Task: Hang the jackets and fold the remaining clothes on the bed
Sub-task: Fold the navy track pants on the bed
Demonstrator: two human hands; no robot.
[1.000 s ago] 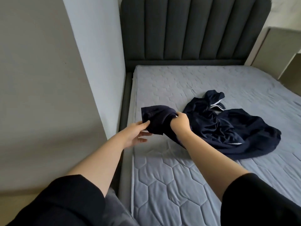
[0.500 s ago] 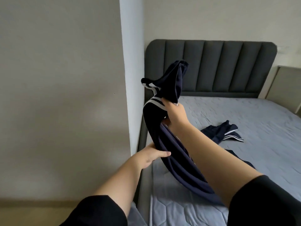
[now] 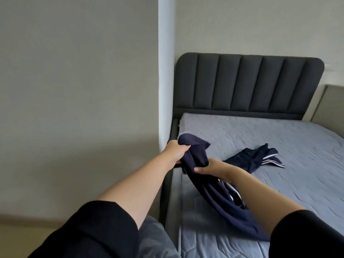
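The navy garment (image 3: 219,200) is held bunched above the near left corner of the mattress (image 3: 290,183), with its long axis running from 10 o'clock down to 4 o'clock. Its upper end is clenched in the grip of the left hand (image 3: 175,152), fingers curled fully round the cloth. Just beside it, toward 4 o'clock, the right hand (image 3: 212,168) is closed on the same bundle, thumb pressed on top. The remaining cloth trails from that grip toward 4 o'clock under the right forearm, where white stripes are seen. A striped end (image 3: 260,158) lies on the mattress at 2 o'clock of that hand; whether it is joined to the held part cannot be told. The free length thus lies on the right hand's side, so that hand is judged better placed to be slid along it.
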